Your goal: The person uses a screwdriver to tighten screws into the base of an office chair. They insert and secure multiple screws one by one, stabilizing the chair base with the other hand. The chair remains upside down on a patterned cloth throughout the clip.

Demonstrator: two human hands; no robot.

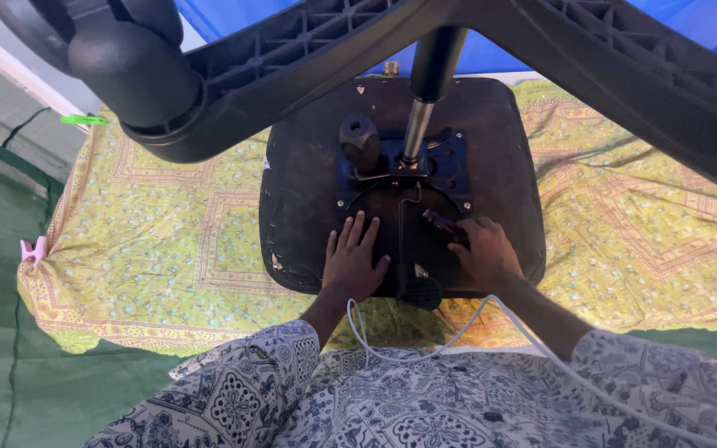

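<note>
Left hand (352, 264) flat on seat underside (309, 199).

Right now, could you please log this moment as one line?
left hand: flat on chair seat | right hand: holds dark tool | chair: upside down on cloth

My left hand (353, 264) and right hand (483, 253) are bare, no gloves or rings visible. I wear a loose white garment (392, 398) printed with dark blue paisley and floral patterns, sleeves pushed up to the forearms. A thin white cable (458, 336) trails across my lap and right arm.
</note>
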